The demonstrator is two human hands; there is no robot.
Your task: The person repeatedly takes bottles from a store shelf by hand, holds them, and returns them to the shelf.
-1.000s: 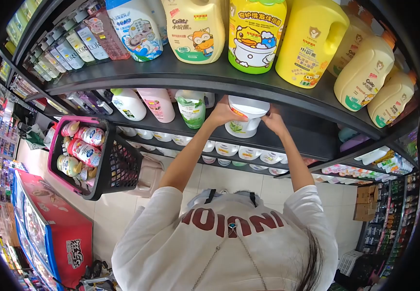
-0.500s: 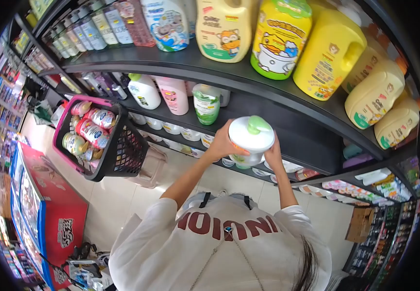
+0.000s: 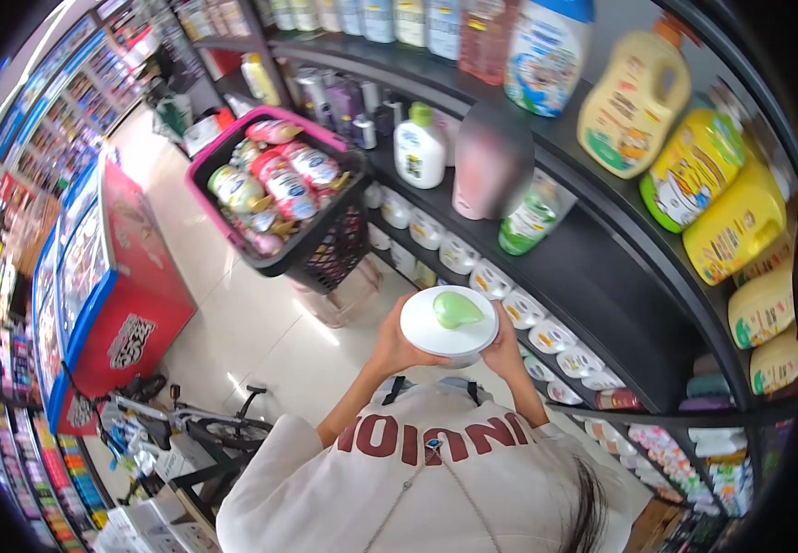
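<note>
A large white bottle with a green pump top (image 3: pixel 449 323) is held upright in front of my chest, seen from above. My left hand (image 3: pixel 397 339) is wrapped round its left side, and my right hand (image 3: pixel 504 348) grips its right side. Beyond the bottle, on the black middle shelf (image 3: pixel 583 276), stand a white bottle with a green cap (image 3: pixel 420 147), a pink bottle (image 3: pixel 472 175), partly blurred, and a green and white bottle (image 3: pixel 530 219).
A black basket with a pink rim (image 3: pixel 274 267), full of red and cream bottles, stands left of the shelving. Large yellow bottles (image 3: pixel 735 221) line the upper shelf. A red and blue freezer (image 3: pixel 131 304) and a bicycle (image 3: pixel 187 419) are at the left.
The view has turned left, so the basket and freezer show nearer the middle. Both hands have drawn the white bottle away from the shelf, closer to my body.
</note>
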